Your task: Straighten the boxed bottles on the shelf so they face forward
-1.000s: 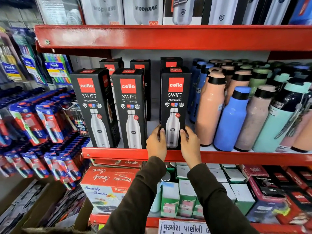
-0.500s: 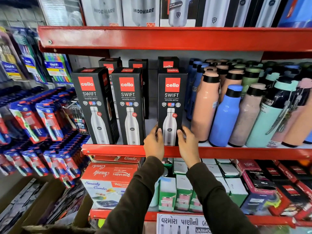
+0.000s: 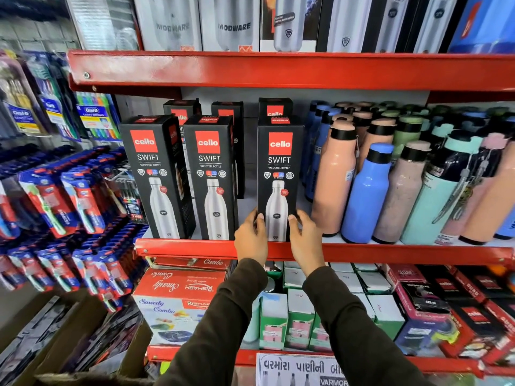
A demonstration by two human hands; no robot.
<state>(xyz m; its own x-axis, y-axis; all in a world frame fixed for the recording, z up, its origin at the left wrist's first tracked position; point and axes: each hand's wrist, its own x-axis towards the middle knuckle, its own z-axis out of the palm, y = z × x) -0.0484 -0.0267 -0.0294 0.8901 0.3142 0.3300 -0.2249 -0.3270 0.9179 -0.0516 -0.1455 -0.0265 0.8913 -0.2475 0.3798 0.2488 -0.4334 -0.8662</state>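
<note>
Three black Cello Swift bottle boxes stand at the front of the red middle shelf (image 3: 195, 247). The right box (image 3: 278, 168) faces forward and upright. My left hand (image 3: 250, 238) grips its lower left edge and my right hand (image 3: 305, 240) grips its lower right edge. The middle box (image 3: 210, 174) faces forward. The left box (image 3: 156, 174) is turned slightly, showing its right side panel. Three more Cello boxes (image 3: 274, 110) stand behind them, mostly hidden.
Loose coloured bottles (image 3: 367, 190) crowd the shelf just right of the held box. Toothbrush packs (image 3: 64, 196) hang at the left. Boxed goods (image 3: 178, 299) fill the shelf below, and Modware boxes (image 3: 234, 23) line the shelf above.
The right box has shifted a little to the left, away from the peach bottle. Both hands stayed on its lower edges.
</note>
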